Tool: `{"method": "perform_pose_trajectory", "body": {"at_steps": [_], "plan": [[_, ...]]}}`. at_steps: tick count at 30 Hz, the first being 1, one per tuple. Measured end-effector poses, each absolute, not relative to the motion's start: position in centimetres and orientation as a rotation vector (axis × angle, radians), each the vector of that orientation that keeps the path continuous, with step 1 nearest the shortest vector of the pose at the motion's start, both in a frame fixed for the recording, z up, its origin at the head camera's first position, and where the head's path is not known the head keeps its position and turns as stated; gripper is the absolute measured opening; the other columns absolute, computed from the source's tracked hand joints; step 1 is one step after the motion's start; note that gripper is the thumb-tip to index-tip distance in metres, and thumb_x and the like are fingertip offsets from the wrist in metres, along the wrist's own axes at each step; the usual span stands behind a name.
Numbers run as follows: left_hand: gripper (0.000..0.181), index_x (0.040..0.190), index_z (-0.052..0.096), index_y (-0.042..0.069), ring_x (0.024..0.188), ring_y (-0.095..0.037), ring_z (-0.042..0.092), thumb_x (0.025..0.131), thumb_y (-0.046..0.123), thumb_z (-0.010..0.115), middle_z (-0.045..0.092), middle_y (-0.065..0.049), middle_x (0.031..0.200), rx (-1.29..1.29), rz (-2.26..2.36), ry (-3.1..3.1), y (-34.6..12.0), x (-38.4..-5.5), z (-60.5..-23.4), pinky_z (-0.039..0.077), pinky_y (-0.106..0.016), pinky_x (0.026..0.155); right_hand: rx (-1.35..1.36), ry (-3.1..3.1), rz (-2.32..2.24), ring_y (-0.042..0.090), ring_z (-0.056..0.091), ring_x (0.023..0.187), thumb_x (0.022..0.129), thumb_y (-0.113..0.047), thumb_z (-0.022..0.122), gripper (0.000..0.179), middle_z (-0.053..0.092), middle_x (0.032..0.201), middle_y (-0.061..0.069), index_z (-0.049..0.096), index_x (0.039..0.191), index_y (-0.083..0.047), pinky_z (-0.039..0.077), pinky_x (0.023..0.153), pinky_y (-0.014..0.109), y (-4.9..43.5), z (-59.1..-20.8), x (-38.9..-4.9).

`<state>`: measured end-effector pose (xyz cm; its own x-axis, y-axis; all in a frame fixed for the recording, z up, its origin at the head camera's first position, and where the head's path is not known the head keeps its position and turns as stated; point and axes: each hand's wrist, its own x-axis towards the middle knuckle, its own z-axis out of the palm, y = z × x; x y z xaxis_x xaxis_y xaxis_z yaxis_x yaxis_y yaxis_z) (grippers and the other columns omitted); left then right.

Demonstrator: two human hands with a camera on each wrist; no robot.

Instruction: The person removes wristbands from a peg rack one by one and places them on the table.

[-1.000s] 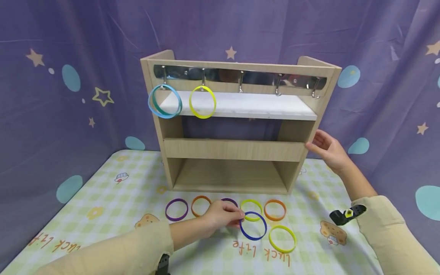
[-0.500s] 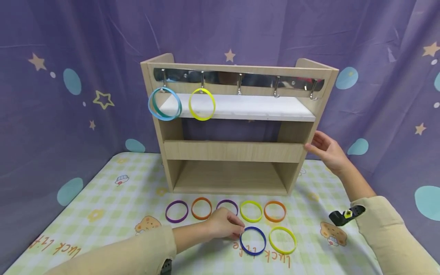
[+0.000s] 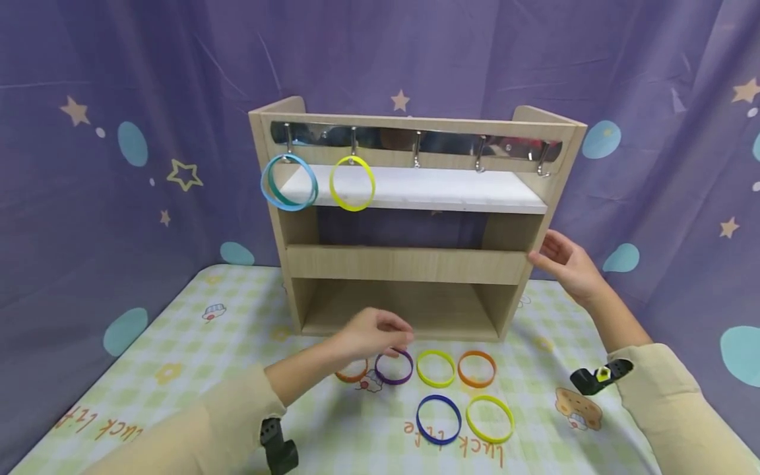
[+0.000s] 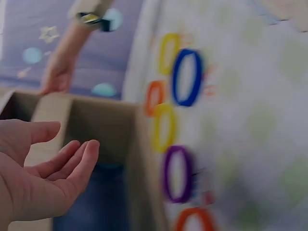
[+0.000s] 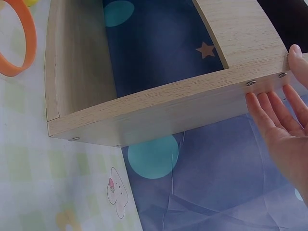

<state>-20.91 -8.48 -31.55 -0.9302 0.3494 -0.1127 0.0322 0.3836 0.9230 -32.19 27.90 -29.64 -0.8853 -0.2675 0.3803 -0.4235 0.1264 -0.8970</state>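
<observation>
My left hand hovers in front of the rack's base, above a purple wristband. In the left wrist view its thumb and fingers are apart with nothing between them. A blue wristband lies flat on the cloth beside a yellow-green one. My right hand touches the wooden rack; its fingertips rest on the right side panel and the thumb on the front edge. Light blue and teal wristbands hang on the leftmost hook, and a yellow wristband hangs on the second.
Three more hooks run along the metal strip to the right. An orange wristband and a yellow-green wristband lie before the rack; another orange one is partly behind my left arm. A purple curtain hangs behind.
My left hand lowered the blue wristband flat onto the cloth and let it go, then moved up and left toward the rack. My right hand stayed at the side panel.
</observation>
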Motion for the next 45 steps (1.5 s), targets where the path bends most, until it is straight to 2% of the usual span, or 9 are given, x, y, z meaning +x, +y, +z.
{"method": "perform_pose_trajectory", "body": {"at_steps": [6, 10, 15, 17, 19, 24, 27, 36, 45], "plan": [[0.029, 0.117, 0.062, -0.002, 0.091, -0.016, 0.069, 0.093, 0.015, 0.063, 0.069, -0.019, 0.112, 0.259, 1.803, 2.341, -9.7, -22.0, -27.2, 0.061, -0.032, 0.089, 0.74, -2.192, 1.936, -0.009, 0.059, 0.103, 0.093, 0.001, 0.057, 0.04, 0.062, 0.114, -0.02, 0.051, 0.121, -0.026, 0.05, 0.085, 0.004, 27.9, -29.8, -32.2], [0.03, 0.119, 0.059, -0.005, 0.09, -0.013, 0.069, 0.095, 0.014, 0.06, 0.067, -0.02, 0.113, 0.226, 2.055, 2.307, -10.4, -22.4, -24.9, 0.061, -0.028, 0.088, 0.737, -2.19, 1.947, -0.009, 0.059, 0.103, 0.093, 0.001, 0.058, 0.04, 0.062, 0.114, -0.02, 0.051, 0.122, -0.025, 0.051, 0.085, 0.004, 27.9, -29.8, -32.1], [0.031, 0.121, 0.055, -0.007, 0.079, -0.006, 0.069, 0.096, 0.011, 0.057, 0.071, -0.003, 0.089, 0.145, 2.445, 2.177, -11.1, -22.8, -22.4, 0.062, -0.023, 0.081, 0.71, -2.24, 1.889, -0.01, 0.058, 0.104, 0.093, -0.003, 0.059, 0.039, 0.06, 0.115, -0.022, 0.049, 0.126, -0.023, 0.05, 0.086, 0.003, 27.9, -29.6, -32.1], [0.031, 0.121, 0.055, -0.007, 0.078, -0.006, 0.068, 0.096, 0.011, 0.057, 0.067, 0.003, 0.084, 0.09, 2.559, 2.102, -11.3, -23.0, -21.5, 0.061, -0.02, 0.08, 0.706, -2.253, 1.874, -0.01, 0.057, 0.104, 0.093, -0.004, 0.059, 0.039, 0.06, 0.115, -0.022, 0.049, 0.126, -0.023, 0.05, 0.085, 0.003, 27.9, -29.6, -32.1], [0.028, 0.119, 0.054, -0.005, 0.08, -0.006, 0.067, 0.097, 0.012, 0.056, 0.066, 0.002, 0.084, 0.033, 2.63, 2.029, -11.5, -23.3, -20.9, 0.06, -0.017, 0.079, 0.705, -2.257, 1.864, -0.01, 0.057, 0.105, 0.094, -0.005, 0.06, 0.038, 0.06, 0.115, -0.022, 0.049, 0.125, -0.024, 0.05, 0.085, 0.003, 27.9, -29.5, -32.1], [0.012, 0.101, 0.056, 0.003, 0.077, -0.006, 0.068, 0.095, 0.012, 0.059, 0.066, -0.002, 0.085, -0.085, 2.77, 1.81, -11.5, -24.0, -20.2, 0.06, -0.016, 0.081, 0.715, -2.232, 1.892, -0.009, 0.057, 0.105, 0.093, -0.004, 0.06, 0.037, 0.06, 0.116, -0.021, 0.051, 0.123, -0.025, 0.05, 0.085, 0.003, 28.0, -29.5, -32.2], [0.009, 0.094, 0.056, 0.005, 0.073, -0.006, 0.069, 0.092, 0.01, 0.063, 0.068, -0.001, 0.081, -0.139, 2.847, 1.735, -11.2, -24.3, -20.2, 0.06, -0.016, 0.078, 0.707, -2.235, 1.898, -0.01, 0.057, 0.105, 0.093, -0.004, 0.06, 0.038, 0.059, 0.116, -0.021, 0.051, 0.124, -0.024, 0.05, 0.085, 0.003, 27.9, -29.5, -32.1], [0.004, 0.09, 0.065, 0.005, 0.067, -0.006, 0.068, 0.088, 0.006, 0.068, 0.068, 0.001, 0.074, -0.117, 3.01, 1.641, -10.4, -24.0, -20.0, 0.06, -0.015, 0.07, 0.693, -2.251, 1.896, -0.01, 0.057, 0.104, 0.093, -0.003, 0.059, 0.038, 0.06, 0.115, -0.021, 0.05, 0.124, -0.024, 0.05, 0.085, 0.003, 27.8, -29.5, -31.9], [0.005, 0.086, 0.068, 0.009, 0.069, -0.007, 0.067, 0.087, 0.013, 0.07, 0.069, 0.001, 0.073, 0.077, 3.053, 1.585, -10.7, -22.6, -18.8, 0.062, -0.019, 0.074, 0.7, -2.229, 1.92, -0.01, 0.058, 0.104, 0.093, -0.001, 0.059, 0.039, 0.06, 0.115, -0.021, 0.05, 0.123, -0.024, 0.05, 0.085, 0.003, 27.8, -29.5, -32.0]]}}
